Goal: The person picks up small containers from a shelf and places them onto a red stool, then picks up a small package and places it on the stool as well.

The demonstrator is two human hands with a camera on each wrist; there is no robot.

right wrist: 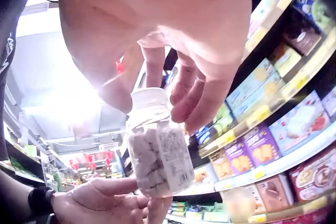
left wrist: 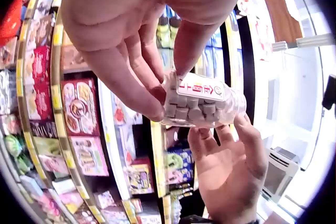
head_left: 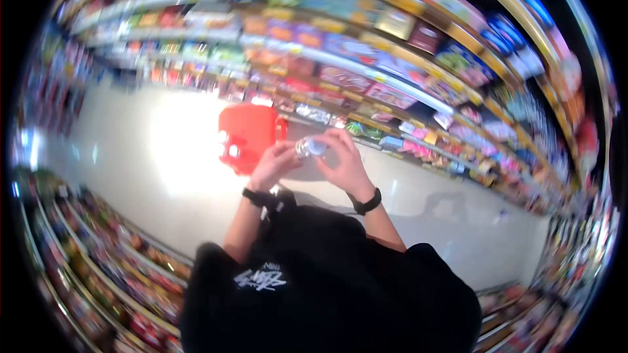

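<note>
Holding a small clear bottle (right wrist: 156, 158) of white tablets betw. both hands at chest height, in a shop aisle w/ a red basket (head_left: 248, 136) beyond. Right hand (right wrist: 157, 35) fingertips curl round the white cap; left hand (left wrist: 136, 29) pinches the base end. Looks light, rigid, smooth plastic, prob. a bit slippery; best gripped round the body. Long axis runs hand to hand, cap twd. the right.
</note>
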